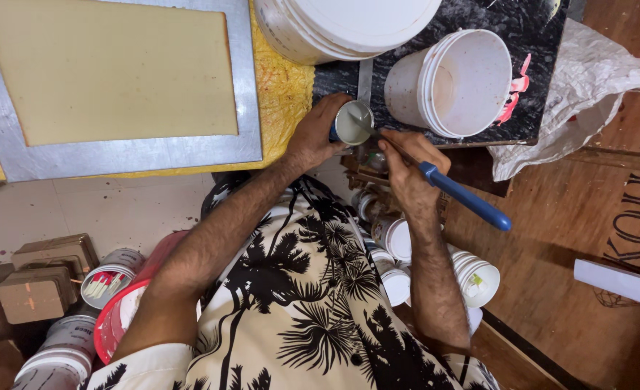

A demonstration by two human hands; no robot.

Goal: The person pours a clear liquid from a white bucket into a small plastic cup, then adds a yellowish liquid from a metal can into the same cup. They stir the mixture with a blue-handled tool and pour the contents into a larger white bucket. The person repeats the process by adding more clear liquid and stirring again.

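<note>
Two hands work close above my lap. My right hand (406, 170) grips the blue-handled tool (464, 198) tight, its blade angled into the small open tin (352, 123) to reach the pale contents. My left hand (316, 137) wraps the tin, steadying it at the dark slab's (537, 72) edge. Beyond it, a white bucket (457, 83) lies tipped, mouth toward me, near.

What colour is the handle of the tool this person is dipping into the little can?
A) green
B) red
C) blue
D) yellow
C: the right hand grips a tool with a blue handle, its thin metal end reaching into the small can that the left hand steadies.
</note>
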